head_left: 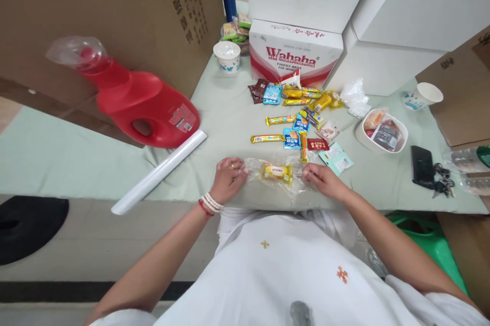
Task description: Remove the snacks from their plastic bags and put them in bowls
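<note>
A clear plastic bag (255, 167) lies flat near the table's front edge with a yellow wrapped snack (276, 172) inside it. My left hand (228, 179), with a ring and bead bracelets at the wrist, pinches the bag's left end. The bag's right end is pinched by my right hand (320, 180). Just beyond the bag lies a scatter of several small snack packets (295, 123) in yellow, blue and red wrappers.
A red detergent jug (141, 104) lies on its side at left, with a white roll (160, 171) beside it. A Wahaha box (294, 53) stands behind the snacks. Two paper cups (227, 56) (423, 96), a white bowl (381, 134), a phone (421, 165) and keys (443, 185) lie around.
</note>
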### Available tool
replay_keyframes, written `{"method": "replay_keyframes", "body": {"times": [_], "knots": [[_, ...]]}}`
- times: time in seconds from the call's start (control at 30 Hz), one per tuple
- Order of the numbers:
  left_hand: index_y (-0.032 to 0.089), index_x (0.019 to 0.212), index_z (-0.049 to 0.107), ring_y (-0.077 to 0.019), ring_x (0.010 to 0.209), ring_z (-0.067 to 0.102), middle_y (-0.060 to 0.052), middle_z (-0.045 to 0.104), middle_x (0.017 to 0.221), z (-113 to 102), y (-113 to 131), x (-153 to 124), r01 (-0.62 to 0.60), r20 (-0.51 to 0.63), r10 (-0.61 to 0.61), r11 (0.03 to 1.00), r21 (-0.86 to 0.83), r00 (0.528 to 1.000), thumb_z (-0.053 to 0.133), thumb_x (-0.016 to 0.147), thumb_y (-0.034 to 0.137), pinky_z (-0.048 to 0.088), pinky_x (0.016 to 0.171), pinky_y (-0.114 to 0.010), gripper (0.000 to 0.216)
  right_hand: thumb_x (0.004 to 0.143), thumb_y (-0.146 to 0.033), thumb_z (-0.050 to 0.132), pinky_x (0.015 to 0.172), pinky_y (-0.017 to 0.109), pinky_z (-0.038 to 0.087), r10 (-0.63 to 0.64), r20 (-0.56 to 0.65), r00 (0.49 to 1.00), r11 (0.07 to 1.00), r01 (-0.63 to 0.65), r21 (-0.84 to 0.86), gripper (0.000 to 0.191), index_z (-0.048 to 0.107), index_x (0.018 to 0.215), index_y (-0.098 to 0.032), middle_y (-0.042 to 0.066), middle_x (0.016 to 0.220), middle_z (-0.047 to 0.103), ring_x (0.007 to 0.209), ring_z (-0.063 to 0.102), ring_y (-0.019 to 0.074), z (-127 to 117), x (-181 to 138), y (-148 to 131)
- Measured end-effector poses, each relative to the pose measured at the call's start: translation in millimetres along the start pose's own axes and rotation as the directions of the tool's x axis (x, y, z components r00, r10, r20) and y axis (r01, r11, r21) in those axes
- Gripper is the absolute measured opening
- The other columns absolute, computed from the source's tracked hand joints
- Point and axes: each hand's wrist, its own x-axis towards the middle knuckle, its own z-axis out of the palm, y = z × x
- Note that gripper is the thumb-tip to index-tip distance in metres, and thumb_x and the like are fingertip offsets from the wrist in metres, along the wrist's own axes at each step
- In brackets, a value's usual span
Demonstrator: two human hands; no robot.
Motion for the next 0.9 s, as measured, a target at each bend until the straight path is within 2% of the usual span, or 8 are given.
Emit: {"method": "replay_keyframes", "body": {"times": [0.07, 0.17, 0.3, 0.4, 0.5, 0.63, 0.8, 0.9], "knots": [[0.023, 0.062, 0.068, -0.0265, 0.115, 0.062, -0.004, 0.076, 0.086, 2.8, 4.0, 8.4, 0.056, -0.004, -0.056, 0.998, -0.016, 0.998, 0.041, 0.103, 0.039, 0.032, 0.111, -0.054, 0.052, 0.105, -0.06, 0.038, 0.069, 0.03, 0.048, 0.019, -0.046, 0.999, 0.999, -0.021, -0.043, 0.048, 0.058, 0.087, -0.02, 0.004, 0.082, 0.065, 0.072, 0.06, 0.017, -3.5, 7.8, -4.2], [0.022, 0.061, 0.066, -0.0268, 0.11, 0.063, -0.005, 0.073, 0.08, 7.1, 6.7, 12.3, 0.129, -0.018, -0.129, 0.991, -0.017, 0.991, 0.038, 0.103, 0.042, 0.034, 0.106, -0.052, 0.055, 0.097, -0.063, 0.057, 0.078, 0.034, 0.048, -0.082, 0.046, 0.996, 0.954, 0.092, -0.286, 0.045, 0.065, 0.102, -0.019, 0.009, 0.099, 0.067, 0.089, 0.059, 0.0221, 5.6, 6.8, -18.2], [0.024, 0.066, 0.069, -0.0255, 0.105, 0.064, -0.004, 0.073, 0.079, 9.2, 4.0, 9.7, 0.194, -0.033, -0.195, 0.98, -0.038, 0.98, 0.034, 0.104, 0.041, 0.034, 0.104, -0.05, 0.054, 0.1, -0.042, 0.058, 0.09, 0.042, 0.045, -0.133, 0.128, 0.983, 0.862, 0.178, -0.475, 0.026, 0.07, 0.098, -0.02, 0.013, 0.104, 0.069, 0.101, 0.055, 0.0273, 23.8, -2.7, -30.4], [0.022, 0.059, 0.062, -0.0252, 0.1, 0.064, -0.005, 0.068, 0.07, 10.9, 1.7, 9.9, 0.205, -0.058, -0.205, 0.979, -0.007, 0.977, 0.037, 0.103, 0.042, 0.036, 0.101, -0.048, 0.054, 0.104, -0.031, 0.045, 0.082, 0.035, 0.047, -0.081, 0.039, 0.996, 0.944, 0.09, -0.319, 0.026, 0.067, 0.094, -0.019, 0.009, 0.094, 0.069, 0.089, 0.059, 0.0224, 18.2, 5.0, -22.7], [0.021, 0.056, 0.054, -0.0279, 0.094, 0.061, -0.006, 0.063, 0.066, 15.5, 2.1, 13.8, 0.295, -0.108, -0.285, 0.952, 0.082, 0.952, 0.05, 0.098, 0.046, 0.04, 0.093, -0.047, 0.049, 0.1, -0.034, 0.052, 0.065, 0.027, 0.042, 0.177, 0.035, 0.984, 0.952, -0.162, -0.261, 0.021, 0.064, 0.092, -0.019, 0.003, 0.08, 0.067, 0.071, 0.058, 0.0176, -0.9, 25.4, -11.6], [0.022, 0.095, 0.07, -0.0346, 0.106, 0.057, -0.012, 0.07, 0.103, 23.6, 6.2, 20.4, 0.429, -0.251, -0.387, 0.892, 0.141, 0.887, 0.068, 0.086, 0.046, 0.045, 0.09, -0.049, 0.026, 0.091, -0.037, 0.067, 0.062, 0.026, 0.036, 0.362, 0.057, 0.931, 0.815, -0.286, -0.504, 0.018, 0.065, 0.085, -0.019, 0.003, 0.078, 0.067, 0.068, 0.056, 0.0166, -25.6, 52.3, -16.0], [0.018, 0.144, 0.052, -0.0388, 0.129, 0.05, -0.019, 0.061, 0.138, 28.5, 15.0, 30.4, 0.457, -0.283, -0.425, 0.888, 0.055, 0.86, 0.07, 0.083, 0.041, 0.042, 0.105, -0.054, 0.068, 0.093, -0.046, 0.067, 0.09, 0.036, 0.043, 0.0, -0.023, 1.0, 0.794, -0.014, -0.608, 0.038, 0.069, 0.117, -0.017, 0.013, 0.112, 0.071, 0.108, 0.058, 0.0295, -25.8, 88.1, -33.8], [0.017, 0.158, 0.034, -0.04, 0.13, 0.051, -0.018, 0.062, 0.139, 30.0, 19.4, 37.7, 0.465, -0.244, -0.448, 0.885, 0.018, 0.86, 0.071, 0.081, 0.04, 0.041, 0.106, -0.055, 0.089, 0.087, -0.038, 0.075, 0.103, 0.043, 0.039, -0.023, 0.018, 1.0, 0.726, 0.029, -0.687, 0.064, 0.056, 0.143, -0.013, 0.02, 0.13, 0.065, 0.13, 0.046, 0.0374, -6.8, 113.8, -32.3]]}}
